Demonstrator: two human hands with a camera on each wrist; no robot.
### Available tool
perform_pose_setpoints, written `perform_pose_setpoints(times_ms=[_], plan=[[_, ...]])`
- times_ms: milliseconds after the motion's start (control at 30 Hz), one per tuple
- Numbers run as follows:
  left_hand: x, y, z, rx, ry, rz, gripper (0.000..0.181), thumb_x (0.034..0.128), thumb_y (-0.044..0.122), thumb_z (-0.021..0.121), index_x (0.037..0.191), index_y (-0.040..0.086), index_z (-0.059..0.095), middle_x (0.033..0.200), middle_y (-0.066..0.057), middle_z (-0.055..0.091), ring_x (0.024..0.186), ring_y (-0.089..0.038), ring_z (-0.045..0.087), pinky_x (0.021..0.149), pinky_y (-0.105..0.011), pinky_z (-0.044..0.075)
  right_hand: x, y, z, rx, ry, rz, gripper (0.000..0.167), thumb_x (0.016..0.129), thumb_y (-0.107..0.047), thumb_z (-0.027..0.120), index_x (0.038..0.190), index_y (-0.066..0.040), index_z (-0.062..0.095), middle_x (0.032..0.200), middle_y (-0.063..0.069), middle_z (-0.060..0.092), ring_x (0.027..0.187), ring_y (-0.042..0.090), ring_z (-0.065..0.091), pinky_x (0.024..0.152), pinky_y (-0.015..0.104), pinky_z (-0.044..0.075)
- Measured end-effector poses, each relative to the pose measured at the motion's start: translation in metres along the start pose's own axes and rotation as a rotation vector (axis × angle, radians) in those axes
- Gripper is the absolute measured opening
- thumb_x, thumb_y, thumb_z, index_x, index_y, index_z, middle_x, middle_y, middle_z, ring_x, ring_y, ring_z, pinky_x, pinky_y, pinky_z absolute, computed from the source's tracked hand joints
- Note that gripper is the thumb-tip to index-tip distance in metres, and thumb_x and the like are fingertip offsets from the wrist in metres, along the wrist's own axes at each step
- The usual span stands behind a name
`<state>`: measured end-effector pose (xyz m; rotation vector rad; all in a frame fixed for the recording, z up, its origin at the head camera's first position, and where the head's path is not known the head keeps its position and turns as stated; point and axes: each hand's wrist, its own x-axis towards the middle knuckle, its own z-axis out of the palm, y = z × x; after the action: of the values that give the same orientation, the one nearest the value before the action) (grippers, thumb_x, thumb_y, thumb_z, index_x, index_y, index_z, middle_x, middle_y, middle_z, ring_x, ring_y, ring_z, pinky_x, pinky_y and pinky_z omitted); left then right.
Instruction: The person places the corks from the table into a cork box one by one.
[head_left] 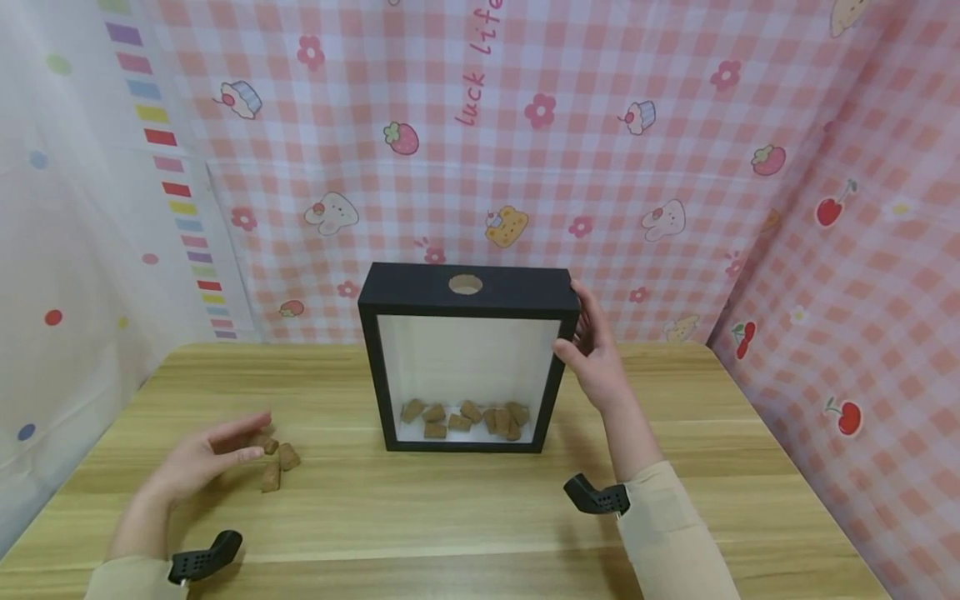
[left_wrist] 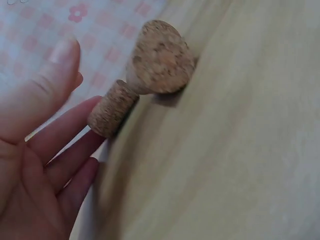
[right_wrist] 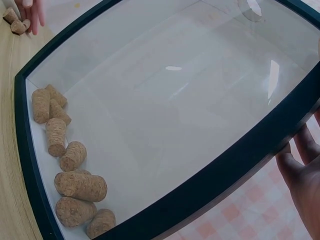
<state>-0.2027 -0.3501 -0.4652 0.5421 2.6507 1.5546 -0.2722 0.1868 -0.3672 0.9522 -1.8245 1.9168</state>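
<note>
A black-framed shadow box (head_left: 408, 286) with a clear front and a round hole in its top stands upright mid-table. Several corks (head_left: 435, 431) lie along its bottom inside. My right hand (head_left: 603, 367) holds the box's upper right edge, thumb on the front frame and fingers around the side. At the left, my left hand (head_left: 197, 460) reaches beside three loose corks (head_left: 288, 457). In the left wrist view, its fingers are extended against or just behind a small cork (left_wrist: 114, 108), with the thumb apart. A larger cork (left_wrist: 162, 60) lies beyond it.
The wood-grain table (head_left: 465, 525) extends around the box. Pink checked cloth (head_left: 420, 192) hangs behind and at the right, with a white dotted cloth (head_left: 82, 250) at the left. Each wrist wears a black camera mount (head_left: 206, 560).
</note>
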Motion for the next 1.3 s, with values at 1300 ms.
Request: perform_pose_setpoints(times_ms=[1300], plan=[[-0.002, 0.003, 0.010, 0.050, 0.215, -0.120, 0.038, 0.0900, 0.013, 0.075, 0.120, -0.008, 0.066, 0.102, 0.009, 0.072, 0.089, 0.004, 0.061, 0.073, -0.016, 0.052, -0.001, -0.003, 0.001, -0.011, 0.009, 0.024, 0.067, 0.093, -0.024, 0.073, 0.151, -0.026, 0.040, 0.140, 0.003, 0.051, 0.114, 0.020, 0.050, 0.082, 0.026, 0.045]])
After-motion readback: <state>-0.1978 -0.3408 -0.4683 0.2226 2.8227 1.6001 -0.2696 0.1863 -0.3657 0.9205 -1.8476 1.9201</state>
